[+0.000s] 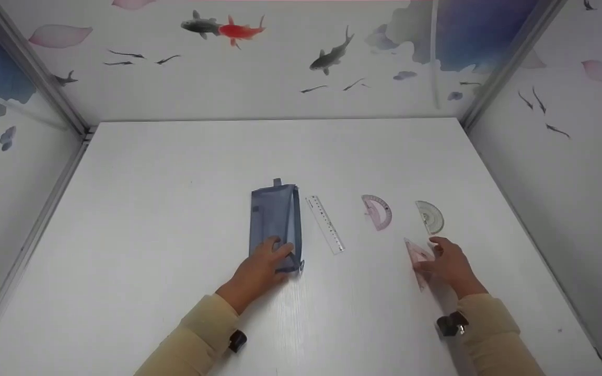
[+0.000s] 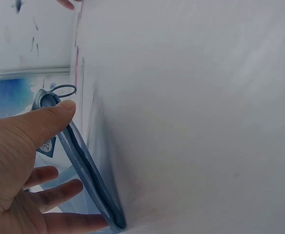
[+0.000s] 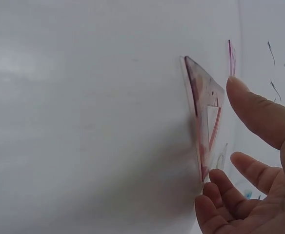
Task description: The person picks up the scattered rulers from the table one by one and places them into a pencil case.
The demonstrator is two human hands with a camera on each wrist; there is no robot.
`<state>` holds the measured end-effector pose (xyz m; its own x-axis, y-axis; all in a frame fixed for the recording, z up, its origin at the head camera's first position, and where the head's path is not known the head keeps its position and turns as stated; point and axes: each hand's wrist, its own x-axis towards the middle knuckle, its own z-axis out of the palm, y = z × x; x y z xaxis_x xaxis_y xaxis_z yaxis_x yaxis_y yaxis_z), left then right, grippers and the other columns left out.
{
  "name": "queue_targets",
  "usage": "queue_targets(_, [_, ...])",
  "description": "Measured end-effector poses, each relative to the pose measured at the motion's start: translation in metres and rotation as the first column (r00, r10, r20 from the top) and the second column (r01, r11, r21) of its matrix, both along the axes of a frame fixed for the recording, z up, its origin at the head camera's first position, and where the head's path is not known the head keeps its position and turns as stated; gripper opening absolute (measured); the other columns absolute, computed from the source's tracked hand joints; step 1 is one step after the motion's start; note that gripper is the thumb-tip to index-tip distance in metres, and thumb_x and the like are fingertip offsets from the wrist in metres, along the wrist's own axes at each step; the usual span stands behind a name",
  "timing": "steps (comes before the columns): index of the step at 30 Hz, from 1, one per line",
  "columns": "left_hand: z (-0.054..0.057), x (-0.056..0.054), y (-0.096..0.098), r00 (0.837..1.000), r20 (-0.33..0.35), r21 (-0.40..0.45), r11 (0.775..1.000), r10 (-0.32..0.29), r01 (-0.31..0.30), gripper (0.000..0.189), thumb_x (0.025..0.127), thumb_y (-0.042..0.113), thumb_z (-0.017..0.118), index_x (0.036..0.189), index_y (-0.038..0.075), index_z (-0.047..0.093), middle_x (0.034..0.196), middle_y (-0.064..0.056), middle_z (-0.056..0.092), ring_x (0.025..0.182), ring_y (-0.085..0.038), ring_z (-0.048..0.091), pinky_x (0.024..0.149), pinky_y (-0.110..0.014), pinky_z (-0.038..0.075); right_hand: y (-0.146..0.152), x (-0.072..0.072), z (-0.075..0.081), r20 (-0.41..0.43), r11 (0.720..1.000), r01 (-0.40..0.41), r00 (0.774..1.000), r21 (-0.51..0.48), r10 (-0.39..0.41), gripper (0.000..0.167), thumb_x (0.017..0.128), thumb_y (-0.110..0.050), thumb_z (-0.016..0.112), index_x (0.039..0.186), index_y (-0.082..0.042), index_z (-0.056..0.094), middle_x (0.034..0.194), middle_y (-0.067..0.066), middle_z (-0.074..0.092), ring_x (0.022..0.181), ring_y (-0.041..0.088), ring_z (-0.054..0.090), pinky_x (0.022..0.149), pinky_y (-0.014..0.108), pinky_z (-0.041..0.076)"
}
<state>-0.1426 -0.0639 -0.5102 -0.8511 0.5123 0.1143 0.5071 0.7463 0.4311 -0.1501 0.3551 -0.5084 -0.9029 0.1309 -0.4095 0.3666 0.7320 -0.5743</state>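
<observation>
A blue see-through zip pouch [image 1: 268, 219] lies on the table, and my left hand [image 1: 259, 269] rests over its near end. In the left wrist view my thumb lies by the zip corner with its small loop, with the other fingers [image 2: 59, 195] spread along the pouch. A clear set square with pink tint [image 3: 196, 92] lies flat under my right hand [image 1: 452, 266]. My right thumb and fingers are spread around it, and the right wrist view shows a gap between thumb and fingers. Whether a fingertip touches it, I cannot tell.
Right of the pouch lies a clear ruler [image 1: 326, 224]. A pinkish protractor [image 1: 383, 211] and a clear protractor [image 1: 435, 216] lie farther right, beyond the set square. White walls [image 1: 280, 94] printed with fish enclose the white table [image 1: 123, 209] at the back and sides.
</observation>
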Motion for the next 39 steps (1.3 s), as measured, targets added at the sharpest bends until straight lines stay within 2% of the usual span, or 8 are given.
queue_targets(8, [-0.0016,-0.0016,0.0013,1.0,0.0,-0.005,1.0,0.007,-0.007,0.057,0.083,0.017,0.077,0.132,0.019,0.047,0.131,-0.021,0.045,0.111,-0.037,0.055,0.074,-0.043,0.056,-0.0059,0.0057,-0.0007,-0.046,0.998,-0.006,0.999,0.062,0.009,0.08,0.082,-0.02,0.077,0.144,0.005,0.031,0.135,0.033,0.038,0.122,0.046,0.039,0.105,0.059,0.032])
queue_targets(14, [-0.0011,-0.0016,0.0013,1.0,-0.009,-0.006,1.0,0.001,-0.001,0.057,0.083,0.017,0.076,0.131,0.018,0.047,0.131,-0.021,0.045,0.111,-0.036,0.055,0.074,-0.042,0.056,-0.0054,0.0061,-0.0026,-0.064,0.995,-0.022,0.998,0.1,0.029,0.077,0.083,-0.019,0.076,0.141,0.007,0.034,0.133,0.034,0.04,0.12,0.047,0.04,0.104,0.061,0.033])
queue_targets(22, [-0.0003,-0.0014,0.0012,1.0,-0.003,-0.009,1.0,0.009,-0.009,0.057,0.083,0.017,0.076,0.131,0.018,0.047,0.132,-0.021,0.045,0.114,-0.037,0.054,0.08,-0.044,0.055,-0.0066,0.0065,-0.0029,-0.025,0.997,-0.014,1.0,0.078,0.016,0.073,0.085,-0.019,0.073,0.141,0.006,0.033,0.134,0.034,0.041,0.117,0.045,0.043,0.101,0.061,0.036])
queue_targets(28, [-0.0011,-0.0008,0.0001,1.0,-0.009,0.02,1.0,-0.004,0.004,0.058,0.082,0.014,0.077,0.132,0.016,0.047,0.132,-0.022,0.045,0.113,-0.039,0.055,0.08,-0.044,0.054,-0.0046,0.005,-0.0041,-0.015,0.997,-0.029,0.999,0.07,0.03,0.073,0.084,-0.021,0.074,0.14,0.006,0.034,0.132,0.036,0.042,0.116,0.046,0.045,0.099,0.06,0.038])
queue_targets(39, [-0.001,-0.0009,0.0002,1.0,-0.015,0.007,1.0,-0.001,0.001,0.058,0.082,0.014,0.077,0.132,0.017,0.047,0.132,-0.022,0.045,0.113,-0.038,0.055,0.08,-0.044,0.054,-0.0039,0.0036,-0.0089,-0.047,0.999,-0.031,0.998,0.04,0.033,0.064,0.083,-0.017,0.074,0.134,0.008,0.043,0.127,0.035,0.045,0.111,0.043,0.047,0.097,0.058,0.04])
